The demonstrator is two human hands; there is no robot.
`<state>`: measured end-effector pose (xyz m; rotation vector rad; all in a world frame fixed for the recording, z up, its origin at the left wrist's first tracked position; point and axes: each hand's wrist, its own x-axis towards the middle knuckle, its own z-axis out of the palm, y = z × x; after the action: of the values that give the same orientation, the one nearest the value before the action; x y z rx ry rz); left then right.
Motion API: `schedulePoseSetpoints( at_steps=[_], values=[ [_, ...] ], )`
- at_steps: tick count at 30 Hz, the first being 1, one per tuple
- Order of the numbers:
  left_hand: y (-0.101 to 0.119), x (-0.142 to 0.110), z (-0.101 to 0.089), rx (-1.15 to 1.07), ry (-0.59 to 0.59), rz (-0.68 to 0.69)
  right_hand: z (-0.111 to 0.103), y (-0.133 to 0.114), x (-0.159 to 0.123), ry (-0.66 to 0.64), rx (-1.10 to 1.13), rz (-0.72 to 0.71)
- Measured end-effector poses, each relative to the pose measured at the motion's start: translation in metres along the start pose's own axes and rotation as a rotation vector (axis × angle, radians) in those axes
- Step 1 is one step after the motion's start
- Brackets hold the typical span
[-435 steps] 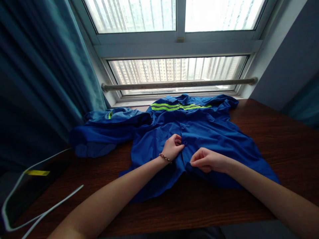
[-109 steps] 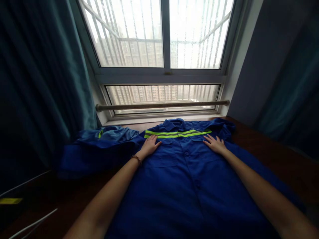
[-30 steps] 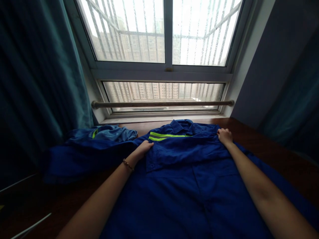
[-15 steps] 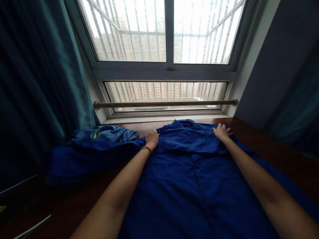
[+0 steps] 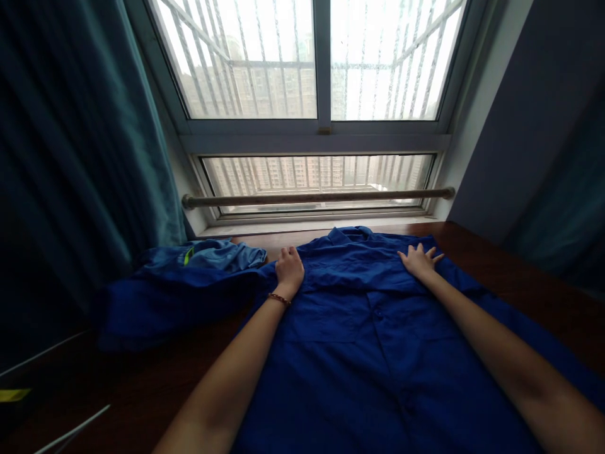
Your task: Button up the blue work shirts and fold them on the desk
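A blue button-front work shirt (image 5: 331, 366) lies face up with its collar (image 5: 350, 234) at the far end, towards the window. Curled at its left shoulder is my left hand (image 5: 289, 270), with a beaded bracelet on the wrist. Its fingers are closed on the fabric, though the fingertips are partly hidden. My right hand (image 5: 420, 261) lies palm down near the other shoulder, fingers spread on the cloth. One sleeve stretches out to the left, and the other runs down the right side beneath my forearm. Wrinkles cross the upper chest.
A lighter blue garment (image 5: 227, 253) with a yellow-green strip is bunched at the left. The dark wooden surface (image 5: 501, 265) ends at a window with a horizontal rail (image 5: 321, 198). A curtain (image 5: 155, 157) hangs on the left. White cord-like lines and a yellow piece (image 5: 14, 395) show lower left.
My right hand has shifted slightly nearer me and its fingers have flattened and spread on the shirt. My left hand has turned a little, still curled at the shoulder.
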<state>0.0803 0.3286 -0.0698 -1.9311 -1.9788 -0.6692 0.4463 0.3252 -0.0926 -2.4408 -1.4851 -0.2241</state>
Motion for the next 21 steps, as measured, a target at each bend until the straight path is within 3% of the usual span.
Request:
schedulePoseSetpoints(
  at_steps=[2, 4, 7, 10, 12, 15, 16, 21],
  values=[
    [0.01, -0.004, -0.005, -0.021, 0.052, 0.116, -0.008, -0.027, -0.021, 0.027, 0.034, -0.124],
    [0.023, -0.01, -0.005, -0.092, 0.016, 0.29, -0.013, -0.055, -0.046, -0.011, 0.094, -0.272],
    [0.038, -0.023, 0.002, -0.197, -0.24, 0.533, -0.014, -0.086, -0.08, -0.14, 0.131, -0.459],
    [0.043, -0.029, 0.007, -0.244, -0.468, 0.583, -0.01, -0.096, -0.1, -0.223, 0.07, -0.524],
    [0.039, -0.022, 0.0, -0.277, -0.579, 0.596, -0.008, -0.096, -0.104, -0.219, 0.037, -0.531],
    [0.018, 0.006, -0.031, -0.333, -0.793, 0.517, -0.007, -0.093, -0.102, -0.202, 0.037, -0.537],
    [0.006, 0.017, -0.045, -0.346, -0.836, 0.402, -0.006, -0.092, -0.101, -0.198, 0.042, -0.54],
    [-0.086, 0.052, -0.112, -0.321, -0.816, -0.047, -0.004, -0.091, -0.101, -0.18, 0.059, -0.545]
  ],
)
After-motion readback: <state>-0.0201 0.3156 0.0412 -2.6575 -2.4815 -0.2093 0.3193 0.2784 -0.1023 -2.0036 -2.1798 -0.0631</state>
